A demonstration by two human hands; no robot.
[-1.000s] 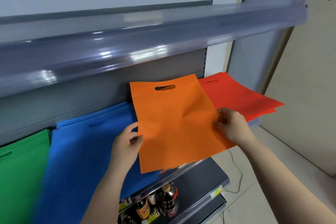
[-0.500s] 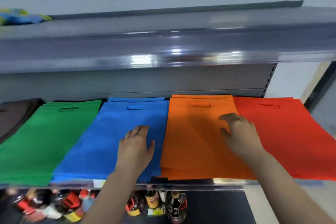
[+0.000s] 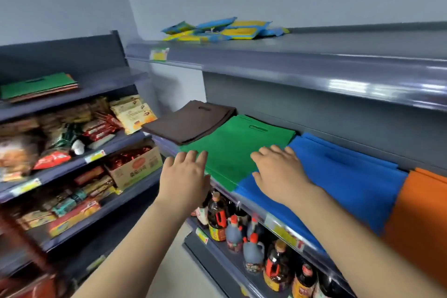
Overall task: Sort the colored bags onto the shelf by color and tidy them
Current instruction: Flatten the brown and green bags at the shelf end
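Both hands flat & empty, fingers spread: left hand [image 3: 184, 178] at the shelf [image 3: 254, 203] lip beside the green bags [image 3: 238, 150], right hand [image 3: 278, 172] resting where green meets the blue bags [image 3: 338, 174]. Brown bags [image 3: 191, 122] further left, orange bags [image 3: 420, 220] on the right. Thin, floppy fabric, light, prob slides easily; best squared by pressing palms on the edges, or lifted by the cut-out handle.

Before me, a grey metal shelf [image 3: 244, 202] carries flat fabric bags in side-by-side stacks: dark brown [image 3: 191, 123], green [image 3: 238, 150], blue [image 3: 343, 176], orange [image 3: 420, 213].
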